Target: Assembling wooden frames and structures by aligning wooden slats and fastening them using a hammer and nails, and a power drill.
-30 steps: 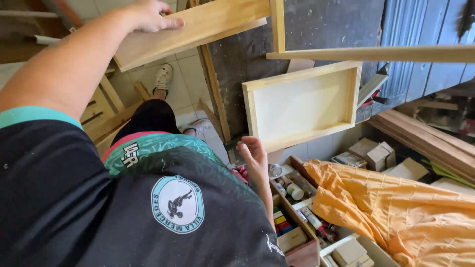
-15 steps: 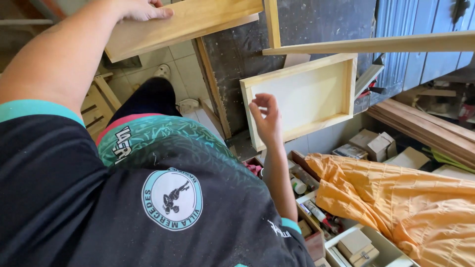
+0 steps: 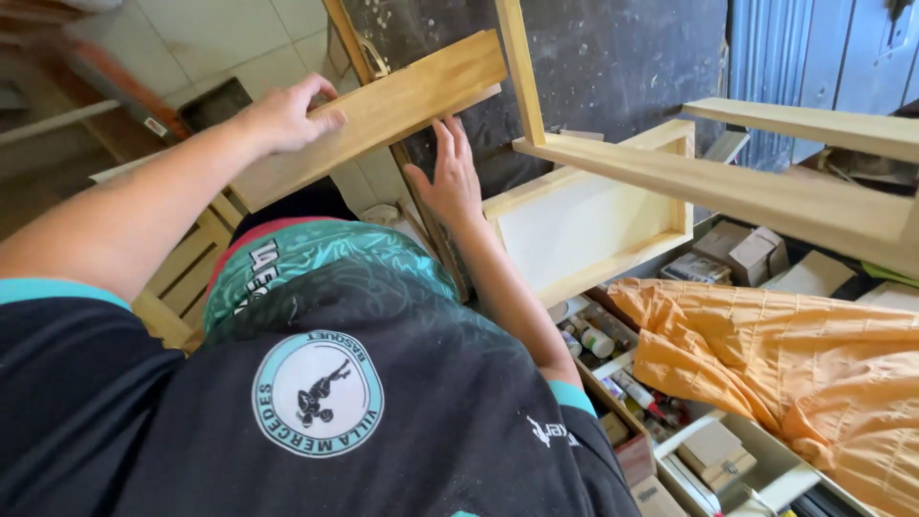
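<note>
My left hand (image 3: 284, 115) grips the top face of a light wooden board (image 3: 402, 101) held out in front of me, fingers curled over its far edge. My right hand (image 3: 445, 177) is raised just below that board, palm flat and fingers spread, fingertips touching its lower edge. The board joins a thin upright strip (image 3: 514, 67) and a long wooden rail (image 3: 756, 196) running to the right. Behind the rail, a shallow pale wooden tray (image 3: 593, 230) leans against the dark wall.
An orange cloth (image 3: 804, 354) lies crumpled at the right over a low shelf. Small bottles and tubes (image 3: 608, 349) fill a divided box below my right arm. Cardboard boxes (image 3: 751, 251) sit behind. Slatted wooden pieces (image 3: 182, 282) stand at the left on the tiled floor.
My right hand rose from low near the box of bottles up to the board's lower edge. My left hand stayed on the board, which now appears closer and lower in view.
</note>
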